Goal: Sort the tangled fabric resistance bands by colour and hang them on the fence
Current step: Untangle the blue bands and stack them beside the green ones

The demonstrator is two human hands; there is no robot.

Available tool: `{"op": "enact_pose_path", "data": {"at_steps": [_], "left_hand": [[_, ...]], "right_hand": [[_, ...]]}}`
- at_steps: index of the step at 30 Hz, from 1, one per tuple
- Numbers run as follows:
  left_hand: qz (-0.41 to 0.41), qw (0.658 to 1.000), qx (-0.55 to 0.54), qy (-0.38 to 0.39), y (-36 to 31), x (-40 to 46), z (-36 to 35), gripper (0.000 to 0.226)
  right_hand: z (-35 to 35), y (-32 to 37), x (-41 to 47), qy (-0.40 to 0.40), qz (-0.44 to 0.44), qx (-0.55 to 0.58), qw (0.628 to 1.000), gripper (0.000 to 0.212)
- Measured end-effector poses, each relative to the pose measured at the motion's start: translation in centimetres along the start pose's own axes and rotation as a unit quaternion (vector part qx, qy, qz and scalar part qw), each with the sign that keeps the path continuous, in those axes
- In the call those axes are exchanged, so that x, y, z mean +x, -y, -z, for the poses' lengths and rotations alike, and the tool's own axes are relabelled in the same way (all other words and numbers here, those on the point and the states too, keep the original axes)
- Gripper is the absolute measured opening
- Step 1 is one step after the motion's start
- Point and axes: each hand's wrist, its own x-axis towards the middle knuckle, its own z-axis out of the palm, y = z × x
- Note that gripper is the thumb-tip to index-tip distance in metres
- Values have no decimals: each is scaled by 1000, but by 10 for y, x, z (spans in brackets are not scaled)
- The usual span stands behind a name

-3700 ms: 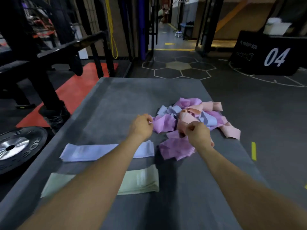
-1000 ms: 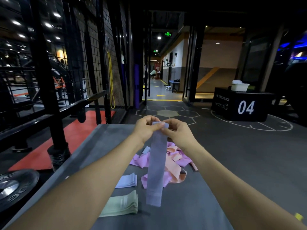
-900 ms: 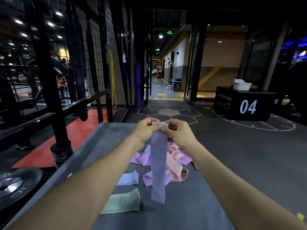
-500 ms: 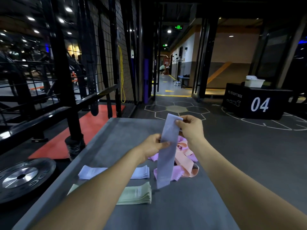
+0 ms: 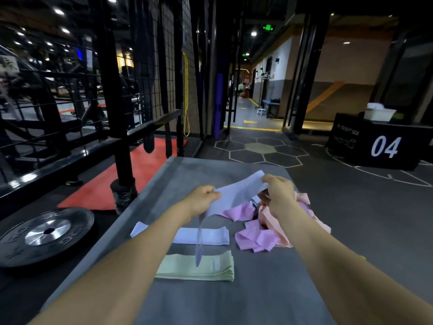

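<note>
**Laying the blue band down with its own kind**

I have a pale blue fabric resistance band (image 5: 236, 195) stretched slack between my two hands above the grey padded table (image 5: 246, 306). My left hand (image 5: 203, 198) has its fingers curled round the band's lower part, and a loose tail hangs from it down past the flat bands below. My right hand (image 5: 278, 192) pinches the upper end, held a little higher and farther out.

Beneath my left forearm lies the flat stack of pale blue bands (image 5: 210, 235), and nearer to me the flat stack of pale green bands (image 5: 206, 269). To the right, partly under my right forearm, sits the tangled heap of pink and peach bands (image 5: 255, 235), not yet sorted. The black wire-mesh fence (image 5: 173, 73) stands beyond the table's left side, with none of these bands on it as far as I can see.

As I judge it, the step is to flatten this band and add it to the blue stack. To do it well I should draw my hands apart until the loop lies flat with no twist, gather the hanging tail so it does not drag across the green stack, then lower it square onto the blue one, edges matched. I should keep my right forearm clear of the heap so nothing is pulled along.
</note>
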Motion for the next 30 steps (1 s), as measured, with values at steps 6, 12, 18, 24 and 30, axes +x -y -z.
{"op": "enact_pose_path", "data": {"at_steps": [6, 12, 18, 24, 30], "left_hand": [[29, 997, 67, 25, 30, -6, 31, 38], [101, 979, 158, 74, 68, -14, 67, 24], [178, 954, 227, 80, 110, -11, 112, 26], [249, 964, 87, -14, 148, 2, 131, 13], [235, 957, 10, -170, 181, 23, 138, 14]], "right_hand": [[-23, -22, 3, 28, 31, -50, 998, 17], [-40, -58, 14, -33, 37, -108, 993, 20], [-41, -94, 26, -100, -39, -72, 992, 20], [-60, -129, 34, -100, -91, -5, 991, 15], [-77, -156, 44, -52, -104, -80, 990, 27]]}}
